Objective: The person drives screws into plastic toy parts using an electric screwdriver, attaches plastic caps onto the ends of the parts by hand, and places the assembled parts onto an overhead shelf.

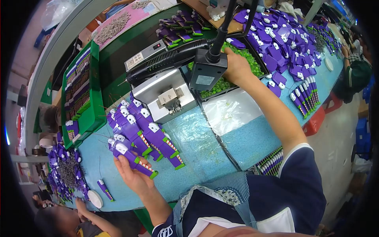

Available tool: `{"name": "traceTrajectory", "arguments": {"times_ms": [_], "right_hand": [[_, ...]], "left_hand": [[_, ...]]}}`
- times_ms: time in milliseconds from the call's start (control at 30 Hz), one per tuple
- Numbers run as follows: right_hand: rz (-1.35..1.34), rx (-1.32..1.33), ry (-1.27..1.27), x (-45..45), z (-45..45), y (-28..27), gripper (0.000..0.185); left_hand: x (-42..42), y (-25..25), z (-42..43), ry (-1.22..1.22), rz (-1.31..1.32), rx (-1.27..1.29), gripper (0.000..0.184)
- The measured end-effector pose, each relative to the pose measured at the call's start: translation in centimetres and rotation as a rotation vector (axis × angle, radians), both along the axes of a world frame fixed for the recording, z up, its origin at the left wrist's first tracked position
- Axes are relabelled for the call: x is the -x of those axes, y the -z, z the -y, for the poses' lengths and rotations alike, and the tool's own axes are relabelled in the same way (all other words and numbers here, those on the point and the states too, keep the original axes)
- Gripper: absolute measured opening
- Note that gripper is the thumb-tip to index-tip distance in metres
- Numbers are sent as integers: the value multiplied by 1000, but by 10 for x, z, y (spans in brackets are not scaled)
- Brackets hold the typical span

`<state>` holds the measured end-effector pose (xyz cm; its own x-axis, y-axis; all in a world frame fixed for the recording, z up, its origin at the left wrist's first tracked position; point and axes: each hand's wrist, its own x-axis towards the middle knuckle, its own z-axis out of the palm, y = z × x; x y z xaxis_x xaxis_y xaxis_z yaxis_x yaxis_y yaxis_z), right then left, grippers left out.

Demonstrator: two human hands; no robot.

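My left hand [136, 175] is closed on a purple plastic piece [132, 155] with a white end, a red-and-white striped strip and a green tip. Beside it on the bench lies a pile of similar purple pieces [136, 122], some with thin wires. My right hand [237, 66] is over the black tray of small green parts [252, 59]. A black box [208, 71] on a hanging mount hides its fingertips, so I cannot see whether it holds anything. A metal fixture [167, 96] stands between my hands, below a black power screwdriver [169, 59].
A green crate [94, 112] holds rows of assembled pieces at left. A large heap of purple pieces [284, 39] lies at back right, near a row of pieces [306, 96]. Clear plastic film [233, 112] covers part of the bench. Another person [63, 221] sits at lower left.
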<state>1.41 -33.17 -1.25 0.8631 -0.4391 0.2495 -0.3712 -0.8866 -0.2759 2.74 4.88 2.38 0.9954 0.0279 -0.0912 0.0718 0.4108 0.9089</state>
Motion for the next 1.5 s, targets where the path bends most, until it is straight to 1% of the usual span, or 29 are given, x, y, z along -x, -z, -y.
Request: {"name": "traceTrajectory", "arguments": {"times_ms": [33, 133, 167, 233, 267, 300, 333, 367, 400, 433, 467, 500, 567, 633, 700, 767, 833, 867, 933, 967, 1033, 1067, 1133, 1200, 1267, 1333, 1367, 1467, 1500], "right_hand": [[-3, 2, -4, -2, 3, 3, 25], [388, -67, -24, -11, 19, 23, 19], [374, -71, -30, -12, 27, 28, 19], [505, -280, 0, -15, 36, 29, 20], [547, -300, 55, -20, 49, 39, 22], [520, -827, 145, -19, 46, 29, 22], [523, -1064, 222, -10, 36, 3, 21], [523, -1298, 303, 0, 25, -20, 21], [600, -1412, 246, 8, 22, -24, 20], [586, -1407, 249, 19, 17, -29, 20], [594, -1539, 217, 33, 9, -33, 21], [597, -1671, 187, 45, -3, -35, 22], [515, -1619, 140, 64, -43, -35, 22], [348, -1590, 74, 75, -87, -30, 19], [209, -1474, 83, 69, -139, -21, 17], [170, -1054, -181, 61, -170, 2, 15], [414, -563, -382, 41, -189, 29, 14], [410, -565, -375, 38, -195, 32, 14], [199, -306, -342, 34, -203, 32, 18], [193, -312, -342, 32, -205, 35, 18], [176, -156, -324, 27, -204, 41, 23], [169, -161, -325, 27, -203, 43, 23], [239, -68, -346, 28, -201, 43, 26], [259, -69, -338, 28, -200, 38, 25], [290, -83, -349, 27, -199, 34, 25], [306, -156, -348, 28, -197, 32, 23], [313, -177, -371, 29, -196, 30, 23], [347, -409, -402, 32, -189, 16, 21], [348, -417, -420, 35, -186, 10, 21]], "left_hand": [[3, 1, 4, 20, -31, 15, 20], [10, -2, 9, 86, -60, 33, 21], [12, -1, 9, 122, -83, 47, 21], [14, 0, 8, 170, -104, 27, 24], [14, 0, 9, 214, -129, 69, 23], [16, -1, 9, 258, -153, 113, 22], [17, -1, 5, 381, -131, 253, 25], [18, -2, 4, 378, -143, 262, 25], [18, -2, 5, 407, -120, 325, 29], [18, -1, 5, 433, -96, 389, 35], [15, 6, -1, 514, -61, 449, 36], [16, 9, -2, 500, -74, 456, 36], [16, 14, -5, 478, -138, 479, 33], [19, 17, -5, 462, -184, 467, 29], [24, 13, 1, 555, -73, 337, 28], [29, 11, 6, 534, -95, 280, 27], [32, 10, 8, 512, -116, 219, 26], [33, 11, 8, 516, -110, 221, 26], [34, 12, 8, 517, -110, 221, 25], [34, 13, 7, 521, -104, 228, 24], [32, 17, 5, 522, -103, 233, 23], [29, 23, 2, 556, -92, 238, 22], [29, 27, 2, 589, -87, 242, 23], [31, 25, 5, 520, -158, 218, 25], [32, 25, 9, 507, -162, 196, 23], [32, 20, 14, 498, -172, 161, 18], [31, 19, 15, 471, -169, 144, 18], [30, 21, 18, 479, -221, 170, 19], [30, 20, 20, 461, -217, 166, 19]]}}
